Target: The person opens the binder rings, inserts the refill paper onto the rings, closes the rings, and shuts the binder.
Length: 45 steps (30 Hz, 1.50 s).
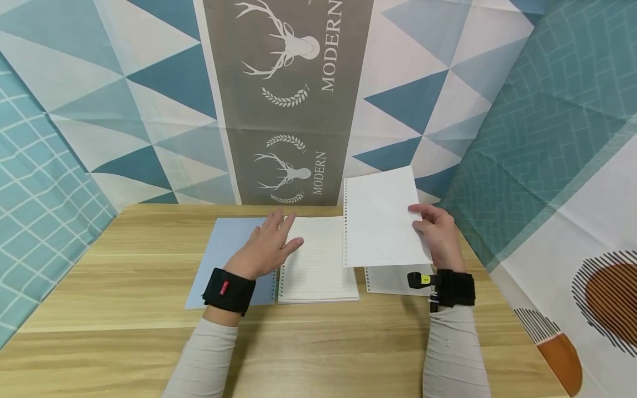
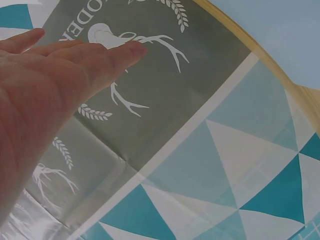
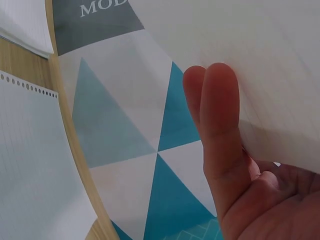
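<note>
My right hand point(image 1: 438, 229) pinches the right edge of a white sheet of loose-leaf paper point(image 1: 380, 221), which has punched holes down its left side and is raised off the table. In the right wrist view, fingers point(image 3: 220, 100) lie against the sheet. Below it, another punched sheet point(image 1: 393, 279) lies partly hidden on the table. My left hand point(image 1: 264, 246) has its fingers extended over the seam between a light blue cover point(image 1: 219, 237) and a stack of lined paper point(image 1: 318, 265). Whether it touches them cannot be told. The left wrist view shows no object in that hand.
A wooden table point(image 1: 318, 348) bears the papers near its back edge. Behind it hangs a patterned cloth point(image 1: 293, 121) with deer heads and triangles. More patterned cloth point(image 1: 547, 127) borders the right side. Both wrists wear black bands.
</note>
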Each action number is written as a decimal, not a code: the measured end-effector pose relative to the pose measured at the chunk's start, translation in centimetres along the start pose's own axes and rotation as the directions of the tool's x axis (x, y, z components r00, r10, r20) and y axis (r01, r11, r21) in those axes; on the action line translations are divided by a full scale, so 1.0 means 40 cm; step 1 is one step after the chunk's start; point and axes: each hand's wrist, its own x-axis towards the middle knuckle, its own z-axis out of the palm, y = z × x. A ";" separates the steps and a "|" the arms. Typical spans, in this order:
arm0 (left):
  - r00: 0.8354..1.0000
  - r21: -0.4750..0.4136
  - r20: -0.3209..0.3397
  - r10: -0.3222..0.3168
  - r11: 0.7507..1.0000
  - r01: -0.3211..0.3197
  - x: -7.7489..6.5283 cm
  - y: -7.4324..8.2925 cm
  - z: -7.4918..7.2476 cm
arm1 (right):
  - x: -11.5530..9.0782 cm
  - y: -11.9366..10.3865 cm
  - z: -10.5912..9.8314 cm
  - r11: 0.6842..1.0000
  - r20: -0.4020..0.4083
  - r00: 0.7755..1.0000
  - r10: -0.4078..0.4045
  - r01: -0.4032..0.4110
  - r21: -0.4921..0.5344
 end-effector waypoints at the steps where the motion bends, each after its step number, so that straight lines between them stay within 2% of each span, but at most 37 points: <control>1: 1.000 0.001 -0.005 -0.001 1.000 0.001 0.000 -0.001 0.000 | 0.000 -0.001 0.002 1.000 0.001 1.000 -0.005 0.005 0.002; 7: 1.000 0.002 -0.022 -0.003 1.000 0.003 0.004 -0.009 0.001 | 0.001 -0.006 0.011 0.999 0.029 0.999 -0.030 0.030 0.018; 16: 1.000 -0.020 -0.009 -0.021 1.000 0.020 0.005 -0.011 0.000 | -0.007 -0.012 0.018 0.995 0.132 0.990 -0.048 0.037 0.088; 28: 0.999 -0.018 -0.011 -0.036 0.999 0.036 -0.001 -0.021 -0.006 | -0.009 -0.022 0.038 0.998 0.175 0.984 -0.038 0.029 0.055; 41: 0.999 -0.039 -0.008 -0.036 0.999 0.036 -0.004 -0.025 -0.013 | -0.013 -0.029 0.071 0.992 0.248 0.960 -0.127 0.119 0.049; 45: 0.999 -0.048 -0.008 -0.033 0.998 0.032 -0.004 -0.029 -0.017 | -0.013 -0.032 0.080 0.992 0.264 0.956 -0.129 0.121 0.046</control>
